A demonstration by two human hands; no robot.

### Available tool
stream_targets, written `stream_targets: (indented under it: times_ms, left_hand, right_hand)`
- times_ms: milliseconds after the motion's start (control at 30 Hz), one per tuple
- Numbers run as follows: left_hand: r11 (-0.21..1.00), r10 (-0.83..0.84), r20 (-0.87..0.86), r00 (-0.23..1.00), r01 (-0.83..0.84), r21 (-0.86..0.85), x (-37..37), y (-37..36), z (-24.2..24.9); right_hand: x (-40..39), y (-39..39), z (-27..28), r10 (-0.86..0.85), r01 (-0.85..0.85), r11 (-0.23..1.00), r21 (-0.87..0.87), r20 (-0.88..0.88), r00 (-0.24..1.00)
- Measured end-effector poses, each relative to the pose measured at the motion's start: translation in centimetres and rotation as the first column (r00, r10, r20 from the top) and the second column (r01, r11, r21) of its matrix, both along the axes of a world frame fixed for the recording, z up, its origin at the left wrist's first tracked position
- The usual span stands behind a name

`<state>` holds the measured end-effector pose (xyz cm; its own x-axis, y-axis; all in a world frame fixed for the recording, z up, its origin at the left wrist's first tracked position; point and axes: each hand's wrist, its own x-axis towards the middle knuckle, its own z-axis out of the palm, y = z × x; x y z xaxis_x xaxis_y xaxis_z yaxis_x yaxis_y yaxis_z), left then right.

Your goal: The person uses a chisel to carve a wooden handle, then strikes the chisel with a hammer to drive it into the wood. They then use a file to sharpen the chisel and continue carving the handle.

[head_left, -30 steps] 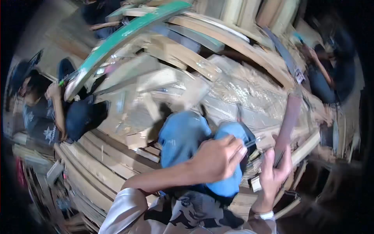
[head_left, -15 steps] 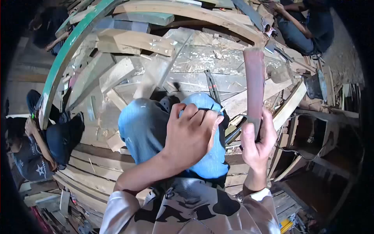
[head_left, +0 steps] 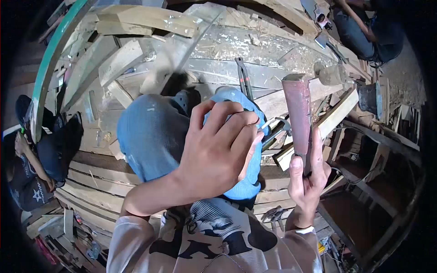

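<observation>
A slatted wood floor (head_left: 98, 182) curves through the lower left, and boards (head_left: 150, 20) and offcuts lie in loose piles over a worn, paint-flecked surface beyond the knees (head_left: 152, 132). A long beam (head_left: 51, 61) with a green face arcs down the far left, beside a seated person (head_left: 48, 154); part of another person (head_left: 362, 36) shows at the upper right.

The red piece (head_left: 298, 111) stands nearly upright in the right hand (head_left: 310, 179), wide end up, its narrow dark end between the thumb and the fingers. That thumb points up on the near left side, one finger reaches up along the right side, and the others are bent.

The left hand (head_left: 216, 148) is over the knees, back up, fingers curled and close together, the thumb tucked in beside them. A slim pale tip (head_left: 269, 123) shows just past the fingers; whether they pinch it, I cannot tell. A dark curved metal head (head_left: 286, 126) is near it, left of the red piece.

Beyond the knees lie pliers (head_left: 243, 77) with red marks on the handles. Farther right are a stubby mallet (head_left: 332, 75) and a dark bucket (head_left: 369, 98)
</observation>
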<state>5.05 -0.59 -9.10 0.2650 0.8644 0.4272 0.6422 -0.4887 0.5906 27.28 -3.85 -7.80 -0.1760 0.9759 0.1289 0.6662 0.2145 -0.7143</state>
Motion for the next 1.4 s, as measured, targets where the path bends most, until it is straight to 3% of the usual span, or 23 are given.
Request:
stream_targets:
  times_ms: [200,300,467,600,700,933,1067,1400]
  left_hand:
    - [1.0,-0.022,0.005,1.0,0.022,0.02,-0.1,0.1,-0.6]
    - [1.0,-0.023,0.005,1.0,0.023,-0.009,-0.3,0.2,-0.4]
    - [0.997,-0.026,-0.009,1.0,0.026,-0.072,-0.3,0.4,0.0]
    - [0.998,-0.058,0.059,0.997,0.059,-0.019,-0.2,0.7,-1.1]
    - [0.998,-0.055,0.059,0.997,0.056,-0.019,-0.2,0.8,-1.1]
    - [0.997,-0.053,0.087,0.995,0.057,-0.043,-0.1,0.6,-1.2]
    - [0.998,-0.037,0.127,0.991,0.044,-0.046,0.0,0.7,-1.1]
    - [0.994,-0.051,0.053,0.997,0.055,-0.094,-0.5,0.6,-0.7]
  right_hand:
    - [0.2,0.2,1.1,0.132,-0.151,0.978,0.144,0.13,0.983]
    - [0.1,0.0,1.2,0.143,-0.16,0.984,0.078,0.187,0.972]
    - [0.0,0.0,0.2,0.1,-0.114,0.988,0.108,0.13,0.986]
    - [-0.2,0.1,-0.3,0.106,-0.123,0.985,0.124,0.138,0.985]
    - [-0.2,0.3,-1.0,0.138,-0.175,0.963,0.203,0.184,0.973]
    - [-0.9,0.2,-0.5,0.127,-0.184,0.967,0.176,0.295,0.947]
    - [-0.6,0.1,-1.3,0.091,-0.155,0.96,0.232,0.264,0.96]
    - [-1.7,1.7,-1.3,0.134,-0.214,0.94,0.268,0.286,0.949]
